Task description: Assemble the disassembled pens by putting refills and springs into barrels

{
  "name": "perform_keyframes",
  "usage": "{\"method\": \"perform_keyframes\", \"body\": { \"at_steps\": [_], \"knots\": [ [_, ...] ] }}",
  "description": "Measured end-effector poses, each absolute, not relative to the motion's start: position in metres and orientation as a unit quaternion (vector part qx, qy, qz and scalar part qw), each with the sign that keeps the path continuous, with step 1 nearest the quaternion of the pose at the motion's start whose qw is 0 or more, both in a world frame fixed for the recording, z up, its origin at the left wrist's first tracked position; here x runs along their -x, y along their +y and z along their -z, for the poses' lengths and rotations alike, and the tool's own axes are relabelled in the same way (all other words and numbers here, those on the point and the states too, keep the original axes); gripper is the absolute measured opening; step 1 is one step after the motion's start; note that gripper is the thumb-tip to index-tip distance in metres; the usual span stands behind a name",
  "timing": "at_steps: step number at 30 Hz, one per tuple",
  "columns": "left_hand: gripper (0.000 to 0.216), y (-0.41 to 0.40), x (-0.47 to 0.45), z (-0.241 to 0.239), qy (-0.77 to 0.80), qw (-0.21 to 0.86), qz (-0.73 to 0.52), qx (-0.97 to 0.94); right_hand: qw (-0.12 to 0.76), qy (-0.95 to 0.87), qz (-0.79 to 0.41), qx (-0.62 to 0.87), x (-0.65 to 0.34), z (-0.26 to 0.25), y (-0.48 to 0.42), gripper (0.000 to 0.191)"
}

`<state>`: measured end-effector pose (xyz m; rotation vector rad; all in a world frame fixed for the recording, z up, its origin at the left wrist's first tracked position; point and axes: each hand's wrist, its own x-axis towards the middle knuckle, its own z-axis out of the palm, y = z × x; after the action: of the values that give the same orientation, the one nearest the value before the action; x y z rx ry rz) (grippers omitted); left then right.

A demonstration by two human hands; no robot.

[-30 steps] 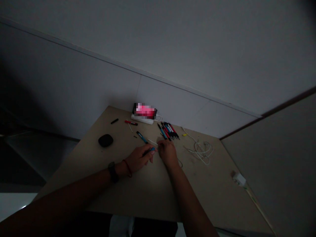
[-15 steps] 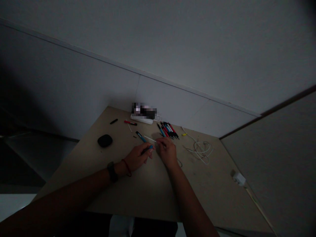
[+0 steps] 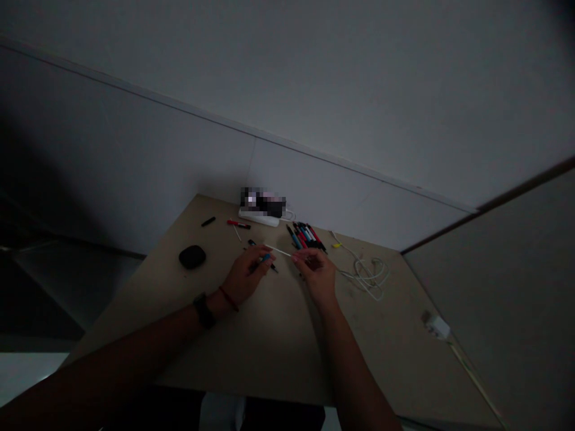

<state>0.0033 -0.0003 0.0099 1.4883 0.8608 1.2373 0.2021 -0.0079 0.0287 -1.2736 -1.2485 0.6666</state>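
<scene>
A thin white stick point(image 3: 282, 251) slanted over the worktop point(image 3: 269, 359) between the hands, its right end pinched in the right hand's point(image 3: 320, 274) grip. The left hand's point(image 3: 245, 275) grip was closed around a blue-ended pen part point(image 3: 266, 257). Beyond lay a cluster of pens point(image 3: 306, 236), a red pen piece point(image 3: 238, 224) and a rounded black object point(image 3: 192, 257), with a coiled white cable point(image 3: 366, 278) rightward; a pale wall point(image 3: 314, 90) rose behind, dimly lit
</scene>
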Motion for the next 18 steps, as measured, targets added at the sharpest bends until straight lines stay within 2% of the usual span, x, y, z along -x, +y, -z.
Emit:
{"method": "perform_keyframes", "body": {
  "at_steps": [12,18],
  "knots": [
    [0.031,-0.007,0.001,-0.02,0.364,0.529,-0.478,-0.6,0.528,-0.585,-0.373,0.49,-0.197,-0.04,-0.015,0.023],
    [0.034,-0.006,0.002,-0.019,0.35,0.541,-0.454,-0.616,0.62,-0.47,-0.397,0.488,-0.196,-0.039,-0.014,0.03]
  ]
}}
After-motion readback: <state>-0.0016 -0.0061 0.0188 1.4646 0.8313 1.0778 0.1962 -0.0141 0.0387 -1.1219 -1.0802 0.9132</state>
